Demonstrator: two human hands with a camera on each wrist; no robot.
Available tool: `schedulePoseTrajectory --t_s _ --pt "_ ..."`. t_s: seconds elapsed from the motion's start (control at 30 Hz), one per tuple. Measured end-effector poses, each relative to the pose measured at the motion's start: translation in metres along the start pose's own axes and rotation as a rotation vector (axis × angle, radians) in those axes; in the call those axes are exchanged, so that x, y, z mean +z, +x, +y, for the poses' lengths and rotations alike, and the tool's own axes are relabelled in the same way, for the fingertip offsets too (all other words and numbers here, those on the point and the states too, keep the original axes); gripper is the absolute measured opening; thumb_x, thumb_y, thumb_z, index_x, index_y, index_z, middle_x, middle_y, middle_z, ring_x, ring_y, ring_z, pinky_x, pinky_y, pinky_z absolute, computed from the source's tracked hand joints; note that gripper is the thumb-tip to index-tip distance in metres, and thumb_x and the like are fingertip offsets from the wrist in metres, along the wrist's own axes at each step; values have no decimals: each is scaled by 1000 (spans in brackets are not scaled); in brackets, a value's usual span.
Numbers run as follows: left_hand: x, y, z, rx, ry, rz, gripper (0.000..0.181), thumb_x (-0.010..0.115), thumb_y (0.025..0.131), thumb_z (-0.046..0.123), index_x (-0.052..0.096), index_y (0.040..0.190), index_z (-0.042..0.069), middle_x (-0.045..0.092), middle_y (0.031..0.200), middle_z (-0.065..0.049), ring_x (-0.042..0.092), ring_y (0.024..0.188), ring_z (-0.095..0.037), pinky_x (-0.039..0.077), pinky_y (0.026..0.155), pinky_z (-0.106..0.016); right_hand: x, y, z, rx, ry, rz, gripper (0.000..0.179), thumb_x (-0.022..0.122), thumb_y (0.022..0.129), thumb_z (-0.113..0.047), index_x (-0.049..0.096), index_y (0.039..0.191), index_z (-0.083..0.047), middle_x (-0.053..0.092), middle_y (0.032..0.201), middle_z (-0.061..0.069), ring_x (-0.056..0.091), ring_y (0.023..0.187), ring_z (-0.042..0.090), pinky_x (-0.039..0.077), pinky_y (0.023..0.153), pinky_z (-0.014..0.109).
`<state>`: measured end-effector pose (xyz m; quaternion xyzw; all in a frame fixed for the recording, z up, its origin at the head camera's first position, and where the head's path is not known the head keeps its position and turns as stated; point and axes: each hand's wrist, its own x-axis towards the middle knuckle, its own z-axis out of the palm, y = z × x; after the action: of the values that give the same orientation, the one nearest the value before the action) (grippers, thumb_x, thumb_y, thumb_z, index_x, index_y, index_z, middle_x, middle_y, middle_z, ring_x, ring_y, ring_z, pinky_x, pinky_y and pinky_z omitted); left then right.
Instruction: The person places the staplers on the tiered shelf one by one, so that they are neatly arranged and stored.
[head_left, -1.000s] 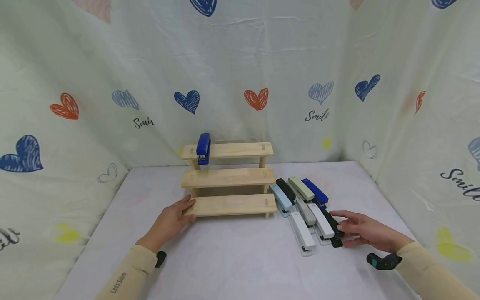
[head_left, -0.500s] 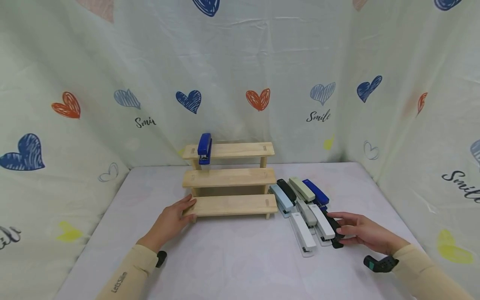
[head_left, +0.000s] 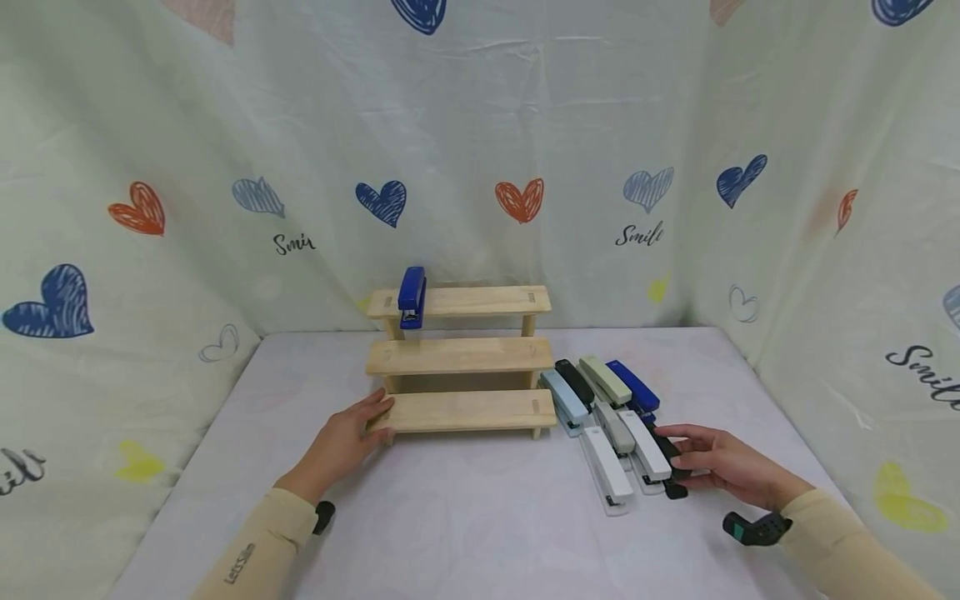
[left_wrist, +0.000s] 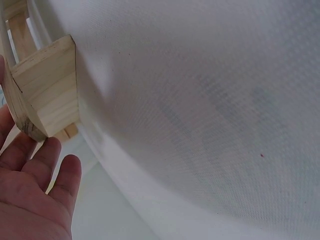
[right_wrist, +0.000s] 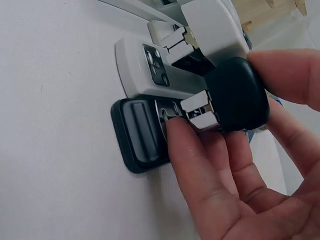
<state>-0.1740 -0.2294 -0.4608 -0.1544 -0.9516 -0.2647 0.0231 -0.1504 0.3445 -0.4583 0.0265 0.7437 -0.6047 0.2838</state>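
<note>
One black stapler lies within the right hand.

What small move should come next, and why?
Probably a slight lift of the near black stapler by the right grip: its fingers curl against that stapler, whose base seems to rest on the table, close beside a white stapler.

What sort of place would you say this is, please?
Probably a curtained-off work booth: heart-print cloth hangs behind and on both sides of a white table, which bears a rack and staplers.
</note>
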Motion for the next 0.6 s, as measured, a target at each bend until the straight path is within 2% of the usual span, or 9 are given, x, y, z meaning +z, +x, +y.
schedulePoseTrajectory --t_s 0.1,0.23,0.33,0.47,0.6 --pt "1 0 -1 2 2 2 56 73 93 20 53 142 -1 41 152 -19 42 135 -43 39 106 -57 0 1 1 8 24 11 56 67 95 -10 48 147 -6 39 137 30 61 105 28 53 93 49" --pt "1 1 -1 -1 4 1 56 73 93 19 54 142 0 42 152 -19 42 134 -43 39 105 -57 0 1 2 11 44 3 55 66 96 -9 48 148 -7 26 147 38 62 107 28 53 94 50" --pt "1 1 -1 -5 7 -3 56 73 93 20 53 142 -1 41 152 -19 42 135 -43 39 106 -57 0 0 0 14 53 -13 56 66 96 -8 47 148 -7 22 148 39 62 107 27 52 95 50" --pt "1 0 -1 -4 7 -6 57 72 94 20 53 143 -1 41 152 -19 42 135 -42 39 106 -57 -1 0 -1 12 65 -18 55 65 96 -7 47 148 -7 26 146 37 62 107 27 52 94 50" --pt "1 0 -2 3 8 -1 57 72 94 20 52 143 -1 41 152 -19 42 135 -42 39 106 -57 0 1 -1 7 62 -2 54 64 95 -6 48 147 -6 20 150 41 63 108 27 53 94 50"
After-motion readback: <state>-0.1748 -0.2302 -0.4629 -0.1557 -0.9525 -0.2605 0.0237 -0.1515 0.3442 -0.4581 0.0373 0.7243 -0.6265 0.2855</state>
